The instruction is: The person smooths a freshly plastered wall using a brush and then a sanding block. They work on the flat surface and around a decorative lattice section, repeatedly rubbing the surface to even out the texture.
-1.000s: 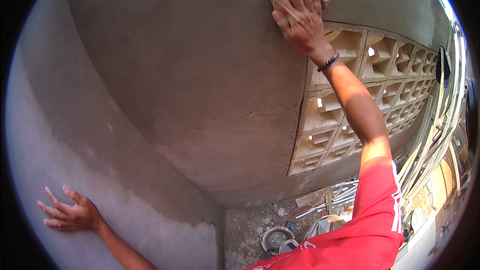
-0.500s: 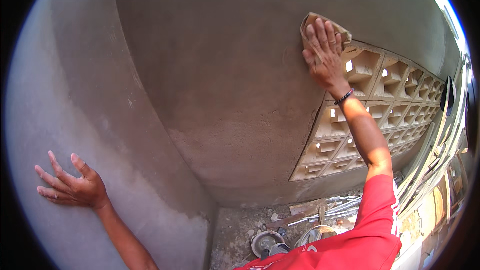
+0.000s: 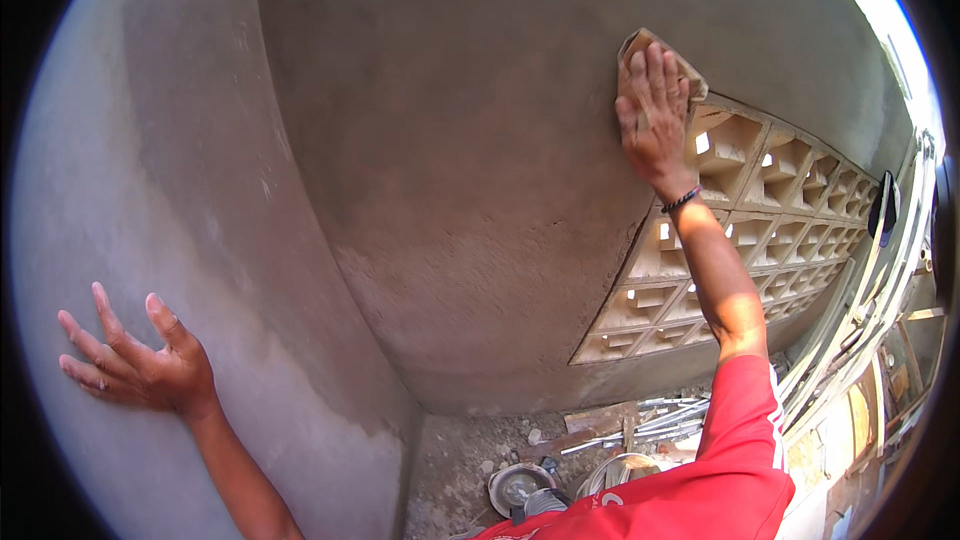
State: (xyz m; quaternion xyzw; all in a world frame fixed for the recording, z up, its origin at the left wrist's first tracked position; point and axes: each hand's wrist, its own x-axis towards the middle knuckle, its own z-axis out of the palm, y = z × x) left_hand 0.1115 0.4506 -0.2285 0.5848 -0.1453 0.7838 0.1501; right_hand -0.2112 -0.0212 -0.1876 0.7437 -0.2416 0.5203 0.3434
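Right hand [image 3: 655, 125] laid flat on pad [image 3: 690, 73], against wall [image 3: 450, 120], by upper-left corner of grille [image 3: 775, 208]; left hand [image 3: 150, 365] spread, holding nothing. Risk: pad may catch grille edge, scoring wall, if pressed unevenly.

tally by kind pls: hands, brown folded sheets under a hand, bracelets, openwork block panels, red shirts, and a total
Hands: 2, the left hand and the right hand
Brown folded sheet: 1
Bracelet: 1
Openwork block panel: 1
Red shirt: 1
Total: 6
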